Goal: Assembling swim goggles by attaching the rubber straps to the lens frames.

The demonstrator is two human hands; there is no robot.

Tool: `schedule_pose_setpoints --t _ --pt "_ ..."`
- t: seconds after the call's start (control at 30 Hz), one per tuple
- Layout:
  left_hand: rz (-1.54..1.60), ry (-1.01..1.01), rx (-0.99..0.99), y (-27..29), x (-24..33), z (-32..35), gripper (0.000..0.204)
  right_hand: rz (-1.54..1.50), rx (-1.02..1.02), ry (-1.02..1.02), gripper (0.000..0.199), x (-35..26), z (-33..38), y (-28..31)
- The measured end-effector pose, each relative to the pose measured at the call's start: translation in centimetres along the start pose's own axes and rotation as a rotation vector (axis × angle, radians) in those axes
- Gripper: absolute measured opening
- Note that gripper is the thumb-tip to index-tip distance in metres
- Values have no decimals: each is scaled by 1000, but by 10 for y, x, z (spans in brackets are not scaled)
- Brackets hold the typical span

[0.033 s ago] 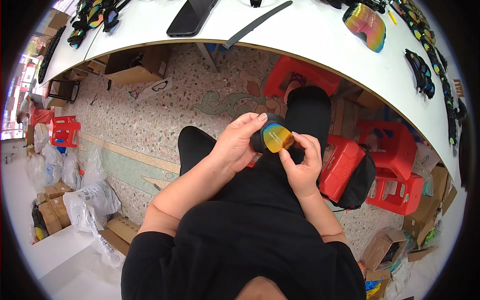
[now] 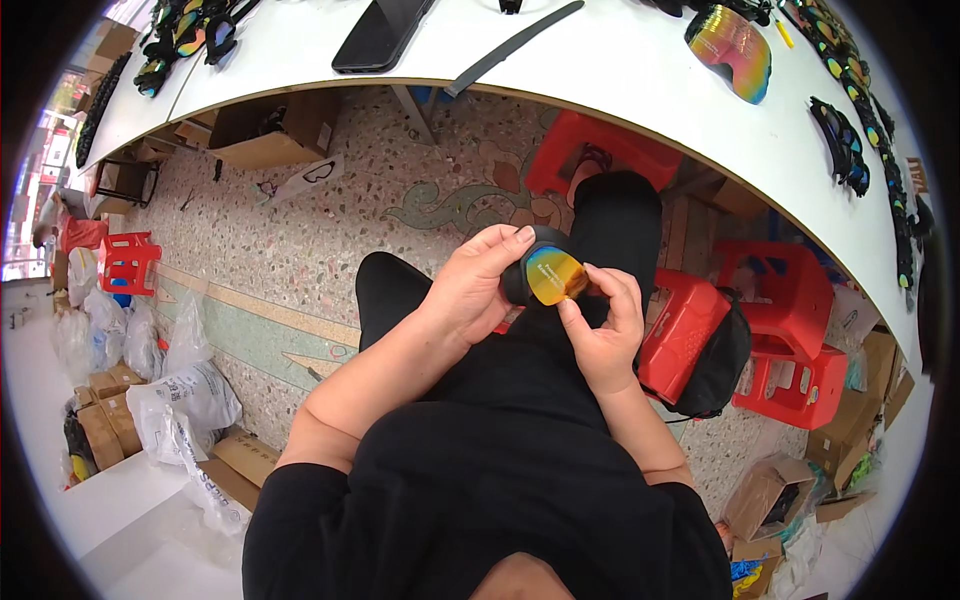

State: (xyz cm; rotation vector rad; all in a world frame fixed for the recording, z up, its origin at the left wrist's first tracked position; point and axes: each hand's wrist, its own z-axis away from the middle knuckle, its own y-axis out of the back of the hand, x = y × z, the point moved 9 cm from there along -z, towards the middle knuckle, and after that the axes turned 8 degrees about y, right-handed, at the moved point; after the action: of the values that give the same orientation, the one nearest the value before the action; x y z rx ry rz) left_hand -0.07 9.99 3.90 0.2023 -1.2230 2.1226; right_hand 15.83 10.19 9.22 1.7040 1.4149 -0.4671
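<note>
I am seated, with both hands raised over my black-trousered lap. Between them is a pair of sunglasses (image 2: 553, 275) with a black frame and an orange-yellow mirrored lens. My left hand (image 2: 475, 285) grips the frame from the left, thumb and fingers wrapped over its top edge. My right hand (image 2: 605, 335) pinches the lens's right side and lower edge with its fingertips. The far side of the frame is hidden behind the lens and my fingers.
A curved white table (image 2: 640, 90) carries a black phone (image 2: 380, 35), a dark strip (image 2: 515, 45), a mirrored shield lens (image 2: 735, 45) and several sunglasses (image 2: 850, 140). Red plastic stools (image 2: 790, 330) stand at right. Cardboard boxes (image 2: 270, 130) and plastic bags (image 2: 185, 400) lie on the terrazzo floor.
</note>
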Motion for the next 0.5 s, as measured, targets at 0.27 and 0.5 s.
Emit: schedule_pose_setpoints --t 0.27,0.5 --pt "-136 -104 -89 -2 4 1 14 -37 2 2 46 2 6 1" --pt "-439 -307 -56 -2 20 11 14 -52 -2 14 47 0 7 2"
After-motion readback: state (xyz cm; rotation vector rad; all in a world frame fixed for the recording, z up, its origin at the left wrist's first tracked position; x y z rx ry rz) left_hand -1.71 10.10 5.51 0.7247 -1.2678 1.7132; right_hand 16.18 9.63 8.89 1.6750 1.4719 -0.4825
